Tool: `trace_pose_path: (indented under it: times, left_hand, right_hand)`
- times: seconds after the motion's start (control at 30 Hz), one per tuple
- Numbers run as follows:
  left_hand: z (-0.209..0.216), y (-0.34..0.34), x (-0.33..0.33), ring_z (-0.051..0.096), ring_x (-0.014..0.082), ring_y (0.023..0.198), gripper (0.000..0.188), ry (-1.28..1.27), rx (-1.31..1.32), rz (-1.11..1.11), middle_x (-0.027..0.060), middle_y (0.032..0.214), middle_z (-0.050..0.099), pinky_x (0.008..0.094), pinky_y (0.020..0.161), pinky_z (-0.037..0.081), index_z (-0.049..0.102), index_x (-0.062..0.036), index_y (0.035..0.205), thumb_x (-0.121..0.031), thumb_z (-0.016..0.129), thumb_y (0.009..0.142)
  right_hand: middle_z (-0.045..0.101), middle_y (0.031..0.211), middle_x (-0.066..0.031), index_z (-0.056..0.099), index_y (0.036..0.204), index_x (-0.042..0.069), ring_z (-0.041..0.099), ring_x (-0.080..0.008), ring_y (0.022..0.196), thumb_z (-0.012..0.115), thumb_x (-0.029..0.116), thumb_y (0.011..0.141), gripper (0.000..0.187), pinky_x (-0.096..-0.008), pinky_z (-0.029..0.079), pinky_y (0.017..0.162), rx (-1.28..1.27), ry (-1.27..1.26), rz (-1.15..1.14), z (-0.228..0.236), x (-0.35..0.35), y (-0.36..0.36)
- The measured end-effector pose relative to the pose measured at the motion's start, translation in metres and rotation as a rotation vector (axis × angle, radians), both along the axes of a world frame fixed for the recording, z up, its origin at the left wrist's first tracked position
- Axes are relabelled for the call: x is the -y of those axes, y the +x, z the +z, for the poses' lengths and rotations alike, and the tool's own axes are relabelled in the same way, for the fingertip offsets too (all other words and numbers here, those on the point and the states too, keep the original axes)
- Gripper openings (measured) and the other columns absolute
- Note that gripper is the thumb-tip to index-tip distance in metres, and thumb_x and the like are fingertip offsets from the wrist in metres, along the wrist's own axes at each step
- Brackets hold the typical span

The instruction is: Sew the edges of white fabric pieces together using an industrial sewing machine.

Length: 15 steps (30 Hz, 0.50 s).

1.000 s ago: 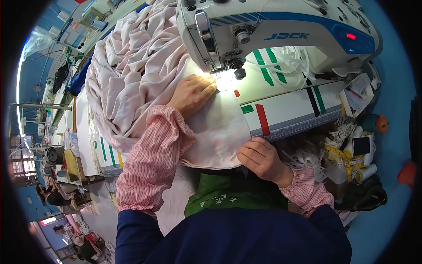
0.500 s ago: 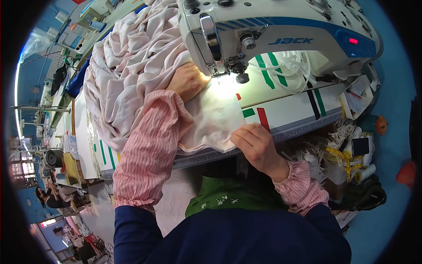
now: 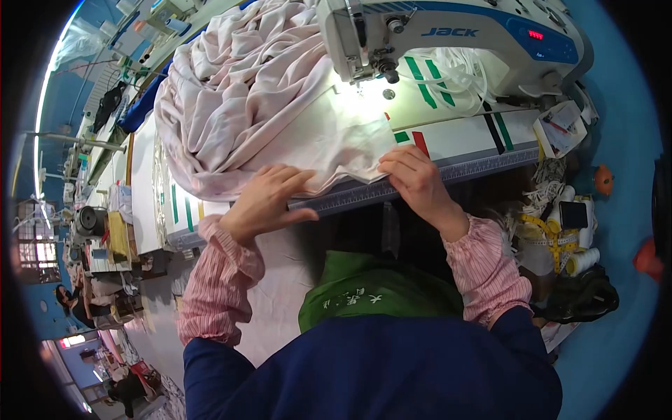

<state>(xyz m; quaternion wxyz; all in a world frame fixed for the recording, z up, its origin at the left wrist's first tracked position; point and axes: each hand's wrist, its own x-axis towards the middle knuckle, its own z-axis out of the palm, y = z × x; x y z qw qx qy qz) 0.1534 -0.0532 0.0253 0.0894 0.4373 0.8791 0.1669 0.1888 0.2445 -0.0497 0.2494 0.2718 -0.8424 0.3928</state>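
A large pale pink fabric (image 3: 245, 98) lies heaped on the left of the sewing table, its flat end running under the lit needle area of a white and blue sewing machine (image 3: 448, 35). My right hand (image 3: 418, 183) pinches the fabric's near corner at the table's front edge. My left hand (image 3: 269, 199) is open, thumb spread from the fingers, with its fingertips at the fabric's near edge. Both forearms wear pink striped sleeve covers.
A ruler strip (image 3: 462, 168) runs along the table's front edge. Coloured tape strips mark the white tabletop. White cord (image 3: 462, 73) lies coiled behind the needle. At right are a small box (image 3: 560, 131), a yellow tape measure (image 3: 556, 241), a phone (image 3: 573, 215) and thread spools (image 3: 582, 261).
My left hand has come away from beside the needle, back toward me to the fabric's near edge, and its fingers have spread. My right hand keeps its pinch on the corner. The view has shifted.
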Motion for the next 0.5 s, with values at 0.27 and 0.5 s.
trace_pose_path:
  times: [0.27, 0.5]
  left_hand:
    - [-0.021, 0.023, 0.083, 0.059, 0.0277, 0.089, 0.020, 0.052, -0.368, 0.191, 0.0071, 0.090, 0.061, 0.0375, 0.081, 0.044, 0.063, -0.0064, 0.089, -0.002, 0.068, 0.071]
    - [-0.032, 0.031, 0.102, 0.058, 0.0284, 0.086, 0.019, 0.134, -0.443, 0.235, 0.0088, 0.088, 0.061, 0.0380, 0.079, 0.044, 0.063, -0.0048, 0.090, -0.001, 0.067, 0.072]
  right_hand:
    - [0.063, 0.087, -0.0076, 0.067, 0.089, 0.003, 0.060, -0.0267, 0.085, 0.071, -0.007, 0.069, 0.022, -0.0355, 0.050, 0.073, -0.025, 0.013, -0.035, 0.005, -0.015, 0.001]
    - [0.063, 0.081, -0.0076, 0.068, 0.088, 0.002, 0.060, -0.0257, 0.079, 0.074, -0.003, 0.071, 0.019, -0.0345, 0.050, 0.068, -0.043, 0.080, -0.093, 0.009, -0.022, 0.003]
